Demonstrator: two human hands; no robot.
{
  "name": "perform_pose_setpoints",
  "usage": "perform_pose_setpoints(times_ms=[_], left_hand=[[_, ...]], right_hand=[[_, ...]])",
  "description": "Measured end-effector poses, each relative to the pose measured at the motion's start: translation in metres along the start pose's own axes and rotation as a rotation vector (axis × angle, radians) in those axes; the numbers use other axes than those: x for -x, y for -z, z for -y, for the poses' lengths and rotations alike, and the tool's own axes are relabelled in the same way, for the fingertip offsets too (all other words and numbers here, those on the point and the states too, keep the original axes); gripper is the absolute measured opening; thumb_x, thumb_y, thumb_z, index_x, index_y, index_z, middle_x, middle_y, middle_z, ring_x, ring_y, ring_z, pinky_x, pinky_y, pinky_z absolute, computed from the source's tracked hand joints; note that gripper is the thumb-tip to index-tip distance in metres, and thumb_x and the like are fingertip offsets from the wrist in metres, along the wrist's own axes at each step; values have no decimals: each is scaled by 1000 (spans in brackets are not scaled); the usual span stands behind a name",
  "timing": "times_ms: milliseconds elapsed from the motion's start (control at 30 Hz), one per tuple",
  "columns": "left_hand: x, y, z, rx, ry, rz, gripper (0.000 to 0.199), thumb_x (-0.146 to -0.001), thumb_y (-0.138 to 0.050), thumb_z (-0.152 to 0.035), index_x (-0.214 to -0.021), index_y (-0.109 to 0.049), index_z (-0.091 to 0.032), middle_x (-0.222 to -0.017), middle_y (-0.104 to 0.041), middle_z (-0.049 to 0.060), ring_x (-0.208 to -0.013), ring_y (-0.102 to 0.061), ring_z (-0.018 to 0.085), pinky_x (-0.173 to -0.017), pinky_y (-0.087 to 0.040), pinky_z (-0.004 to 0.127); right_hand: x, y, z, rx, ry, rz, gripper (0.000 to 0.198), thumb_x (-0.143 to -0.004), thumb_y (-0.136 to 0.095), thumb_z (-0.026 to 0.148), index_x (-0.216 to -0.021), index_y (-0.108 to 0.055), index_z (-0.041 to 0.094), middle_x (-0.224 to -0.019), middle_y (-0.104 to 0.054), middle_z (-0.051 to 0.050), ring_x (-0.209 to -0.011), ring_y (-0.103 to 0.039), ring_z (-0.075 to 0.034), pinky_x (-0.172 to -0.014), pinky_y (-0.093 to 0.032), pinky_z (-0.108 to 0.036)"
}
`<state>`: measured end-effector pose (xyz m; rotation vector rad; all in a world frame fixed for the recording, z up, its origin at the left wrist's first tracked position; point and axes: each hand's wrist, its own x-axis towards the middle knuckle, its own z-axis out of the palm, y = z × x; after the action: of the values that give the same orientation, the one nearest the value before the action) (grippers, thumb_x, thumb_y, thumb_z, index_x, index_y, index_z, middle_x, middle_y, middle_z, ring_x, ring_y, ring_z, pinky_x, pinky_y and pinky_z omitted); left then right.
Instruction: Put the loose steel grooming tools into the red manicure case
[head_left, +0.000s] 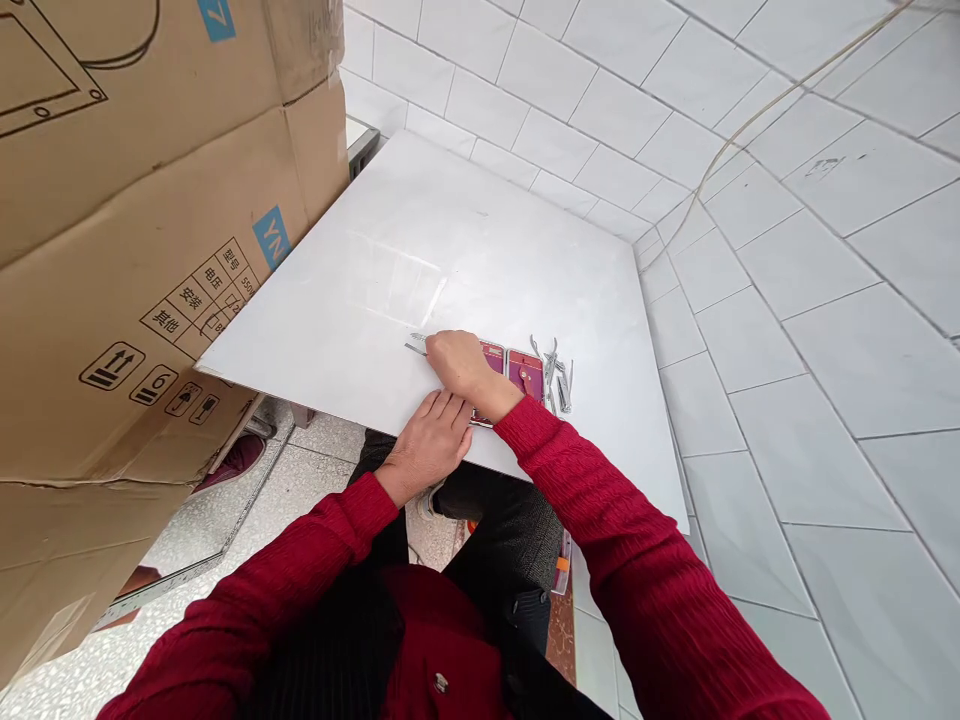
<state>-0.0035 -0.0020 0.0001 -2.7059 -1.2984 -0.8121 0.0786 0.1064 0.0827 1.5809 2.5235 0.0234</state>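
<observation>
Head view — red case (pixel 525 370) partly hidden.

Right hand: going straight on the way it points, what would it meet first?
The right hand would probably meet the small metal tools on the white tabletop; whether they touch now is unclear.

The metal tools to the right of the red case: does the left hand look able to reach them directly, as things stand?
Probably not directly: the right hand and wrist cross over the red case, between the left hand and the metal tools. The tools themselves look uncovered.
</observation>
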Motion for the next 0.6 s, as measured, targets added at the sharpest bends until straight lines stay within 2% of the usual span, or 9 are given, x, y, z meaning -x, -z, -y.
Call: perform_pose_setpoints(times_ms=[167,367,500,600], left_hand=[[0,1,0,2,-13,-15,28,-101,-49,-26,-114,-69,-11,-106,-72,14,-109,-66,30,-108,-48,46],[1,-1,0,-17,-6,-15,33,-101,-49,-27,-124,-66,-9,-116,-72,17,-116,-65,30,-110,-47,46],[2,-2,0,-32,-1,-24,40,-102,-47,-25,-135,-61,-7,-140,-64,19,-134,-58,31,-116,-43,46],[2,-1,0,-25,-8,-14,41,-101,-47,-24,-137,-61,-8,-146,-61,19,-139,-54,31,-117,-42,46]], right_hand=[[0,2,14,101,151,26,23,-92,-52,4,-101,-73,8,-102,-75,-24,-100,-73,-30,-85,-52,-36],[-4,-5,10,66,101,12,22,-90,-53,4,-102,-71,8,-103,-75,-24,-99,-73,-30,-82,-52,-35],[-4,-11,-18,-203,-78,-90,14,-89,-57,12,-91,-70,14,-94,-77,-15,-86,-72,-26,-75,-51,-33],[4,-16,-51,-670,-190,-183,11,-85,-59,13,-78,-64,18,-77,-73,-4,-70,-66,-17,-66,-49,-27]])
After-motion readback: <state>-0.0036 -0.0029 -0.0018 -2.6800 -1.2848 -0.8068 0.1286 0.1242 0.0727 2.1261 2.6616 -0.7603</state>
